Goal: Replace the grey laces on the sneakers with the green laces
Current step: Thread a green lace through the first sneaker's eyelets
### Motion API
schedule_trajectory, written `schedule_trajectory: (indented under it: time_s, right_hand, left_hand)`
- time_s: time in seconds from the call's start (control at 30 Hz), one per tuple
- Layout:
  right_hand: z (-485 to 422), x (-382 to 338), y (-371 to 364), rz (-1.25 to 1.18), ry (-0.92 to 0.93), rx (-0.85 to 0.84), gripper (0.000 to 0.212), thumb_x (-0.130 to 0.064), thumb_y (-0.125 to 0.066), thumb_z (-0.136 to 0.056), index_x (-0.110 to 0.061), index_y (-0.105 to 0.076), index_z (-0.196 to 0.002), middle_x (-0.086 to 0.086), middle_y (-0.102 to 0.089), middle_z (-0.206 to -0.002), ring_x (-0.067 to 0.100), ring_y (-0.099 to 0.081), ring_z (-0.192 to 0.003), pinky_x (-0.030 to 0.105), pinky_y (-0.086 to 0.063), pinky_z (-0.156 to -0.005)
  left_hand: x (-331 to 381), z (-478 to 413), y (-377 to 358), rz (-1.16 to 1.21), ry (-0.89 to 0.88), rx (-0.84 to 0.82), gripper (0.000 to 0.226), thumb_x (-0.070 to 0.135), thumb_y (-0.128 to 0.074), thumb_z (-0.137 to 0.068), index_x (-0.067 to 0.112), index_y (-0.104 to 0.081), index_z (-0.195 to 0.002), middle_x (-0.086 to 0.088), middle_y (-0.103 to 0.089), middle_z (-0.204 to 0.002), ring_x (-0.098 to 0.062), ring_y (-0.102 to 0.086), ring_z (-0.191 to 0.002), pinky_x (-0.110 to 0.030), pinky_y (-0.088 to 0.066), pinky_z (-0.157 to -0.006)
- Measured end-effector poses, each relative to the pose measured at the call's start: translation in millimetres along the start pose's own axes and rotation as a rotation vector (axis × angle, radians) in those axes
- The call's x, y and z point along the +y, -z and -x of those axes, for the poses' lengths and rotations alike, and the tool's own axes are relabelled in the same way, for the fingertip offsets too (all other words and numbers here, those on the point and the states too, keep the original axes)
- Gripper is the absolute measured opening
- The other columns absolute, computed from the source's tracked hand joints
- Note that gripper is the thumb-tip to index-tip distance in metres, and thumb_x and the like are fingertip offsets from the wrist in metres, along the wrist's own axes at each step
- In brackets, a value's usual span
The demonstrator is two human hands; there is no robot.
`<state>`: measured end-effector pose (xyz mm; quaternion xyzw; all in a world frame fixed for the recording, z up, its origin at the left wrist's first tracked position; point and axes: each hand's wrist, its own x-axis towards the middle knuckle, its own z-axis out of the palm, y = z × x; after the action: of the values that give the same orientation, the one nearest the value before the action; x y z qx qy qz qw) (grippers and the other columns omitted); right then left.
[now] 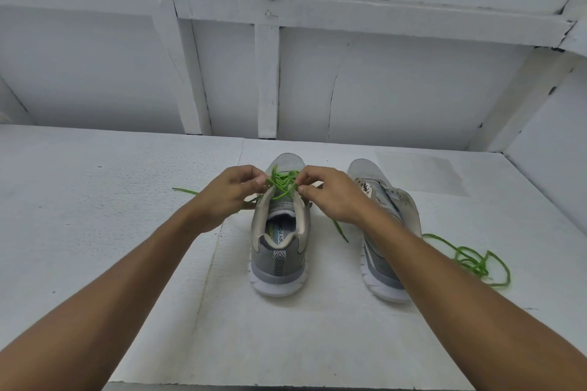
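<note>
Here, left hand (226,197) and right hand (332,197) pinch green lace (281,186) in sneaker (279,267)

A white, pitted tabletop (95,232) is seen, and a thin seam (242,152) is picked out running from its far edge. A faint grey rectangular patch (422,173) is spotted at the far right. Behind, a white panelled wall (413,89) is crossed by a horizontal beam (349,14) and upright battens (268,82). A hairline crack (332,98) is traced down one panel.
</note>
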<state>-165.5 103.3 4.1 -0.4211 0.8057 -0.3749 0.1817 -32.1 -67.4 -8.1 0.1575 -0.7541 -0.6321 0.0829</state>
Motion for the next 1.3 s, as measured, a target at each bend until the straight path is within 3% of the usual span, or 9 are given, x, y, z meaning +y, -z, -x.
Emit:
schedule_trajectory:
  time_s: [0.2,0.37,0.5,0.6,0.77,0.87,0.97,1.13,1.3]
  right_hand:
    - [-1.0,-8.8,3.6,0.007,-0.119,-0.023,0.015,-0.023,-0.041,-0.097,-0.016,-0.050,-0.087,0.008,-0.064,-0.106,0.025,-0.064,-0.095,0.033,-0.040,-0.071]
    - [-5.0,-10.7,14.5,-0.185,-0.204,-0.082,0.022,-0.018,-0.042,-0.097,-0.007,-0.061,-0.098,-0.001,-0.067,-0.109,0.020,-0.071,-0.092,0.036,-0.049,-0.092]
    - [-3.4,-1.4,12.2,-0.092,-0.106,-0.097,0.025,-0.002,-0.059,-0.086,-0.025,-0.067,-0.087,0.000,-0.070,-0.101,0.018,-0.067,-0.098,0.041,-0.052,-0.094]
    - [-0.7,-3.3,11.8,-0.035,-0.064,-0.100,0.024,-0.008,-0.067,-0.086,-0.032,-0.068,-0.086,0.000,-0.070,-0.103,0.016,-0.065,-0.100,0.028,-0.050,-0.083]
    - [-2.4,-0.7,8.2,-0.090,-0.038,-0.059,0.019,-0.015,-0.070,-0.088,-0.033,-0.071,-0.082,0.000,-0.072,-0.091,0.014,-0.067,-0.077,0.041,-0.054,-0.090]
    - [-3.7,1.3,6.5,-0.064,-0.032,-0.027,0.021,-0.020,-0.070,-0.086,-0.038,-0.069,-0.076,-0.001,-0.072,-0.089,0.021,-0.068,-0.082,0.046,-0.053,-0.089]
    - [-5.3,-3.1,5.9,-0.109,-0.078,-0.035,0.008,-0.024,-0.059,-0.090,-0.022,-0.064,-0.083,-0.002,-0.069,-0.093,0.025,-0.070,-0.088,0.041,-0.054,-0.080]
    - [-2.8,-11.8,17.4,-0.215,-0.223,-0.142,0.020,-0.023,-0.042,-0.096,-0.017,-0.061,-0.093,-0.007,-0.063,-0.112,0.017,-0.069,-0.094,0.033,-0.043,-0.082]
    - [0.2,-10.4,18.2,-0.274,-0.217,-0.156,0.019,-0.016,-0.051,-0.092,-0.012,-0.065,-0.104,-0.004,-0.067,-0.109,0.013,-0.069,-0.090,0.029,-0.046,-0.080]
  left_hand:
    - [2.2,4.7,5.5,0.071,0.070,-0.028,0.020,0.023,-0.054,-0.098,0.006,-0.063,-0.103,-0.008,-0.069,-0.113,-0.017,-0.064,-0.111,-0.047,-0.049,-0.097]
    - [-1.5,3.4,5.4,0.016,0.082,-0.025,0.016,0.008,-0.055,-0.096,0.006,-0.070,-0.102,-0.010,-0.070,-0.109,-0.021,-0.065,-0.105,-0.045,-0.054,-0.095]
    - [1.9,1.7,2.5,-0.041,0.031,-0.008,0.013,0.017,-0.062,-0.093,0.005,-0.067,-0.097,-0.015,-0.069,-0.103,-0.025,-0.065,-0.096,-0.042,-0.058,-0.086]
    - [6.2,1.8,5.5,0.086,0.024,-0.047,0.012,0.022,-0.063,-0.091,0.011,-0.061,-0.090,-0.015,-0.065,-0.107,-0.029,-0.062,-0.100,-0.040,-0.056,-0.079]
    - [6.6,6.7,17.3,0.282,0.071,-0.152,0.036,0.040,-0.082,-0.071,0.017,-0.062,-0.090,-0.015,-0.058,-0.132,-0.035,-0.059,-0.118,-0.058,-0.050,-0.092]
    - [2.1,4.0,15.8,0.266,0.074,-0.115,0.025,0.019,-0.073,-0.083,0.014,-0.063,-0.106,-0.015,-0.061,-0.124,-0.030,-0.062,-0.113,-0.052,-0.053,-0.090]
    - [-0.1,4.1,14.1,0.240,0.101,-0.110,0.025,0.003,-0.062,-0.085,0.004,-0.063,-0.110,-0.012,-0.067,-0.117,-0.023,-0.064,-0.111,-0.048,-0.053,-0.092]
    - [4.0,3.4,5.7,0.033,0.090,-0.050,0.016,0.019,-0.066,-0.089,0.006,-0.068,-0.100,-0.012,-0.069,-0.112,-0.023,-0.065,-0.106,-0.046,-0.054,-0.093]
    - [6.7,4.6,5.4,0.139,0.058,-0.017,0.019,0.027,-0.067,-0.088,0.010,-0.063,-0.082,-0.016,-0.068,-0.110,-0.029,-0.063,-0.113,-0.044,-0.056,-0.082]
